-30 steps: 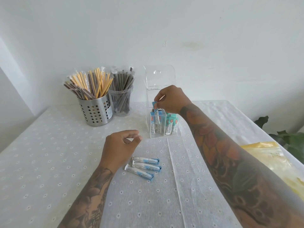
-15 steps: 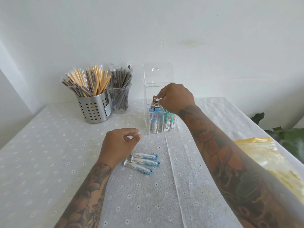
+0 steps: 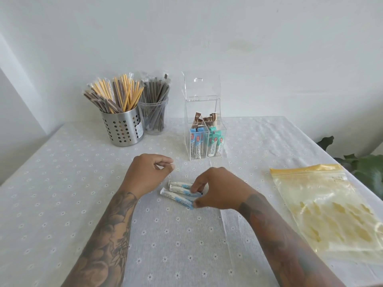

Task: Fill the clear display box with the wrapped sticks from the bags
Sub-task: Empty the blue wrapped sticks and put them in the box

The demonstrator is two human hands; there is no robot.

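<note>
Your right hand [image 3: 215, 191] pinches one of three blue-and-white wrapped sticks [image 3: 180, 192] lying before the part-filled clear acrylic display box [image 3: 204, 129]; left hand [image 3: 148, 172] loosely curled, empty.

Three blue-and-white wrapped sticks [image 3: 179, 192] are lying loose on the tablecloth [image 3: 62, 193], at six o'clock from the one clear display box [image 3: 204, 129]. Inside the box, blue sticks, green sticks and brown sticks are standing in separate compartments; their exact numbers cannot be told. Two holders are standing at nine o'clock from the box: one metal cup [image 3: 122, 129] and one clear cup [image 3: 153, 116]. One yellow-topped bag [image 3: 323, 206] is lying at four o'clock. Two hands are showing, the left hand [image 3: 145, 175] and the right hand [image 3: 217, 191].
</note>
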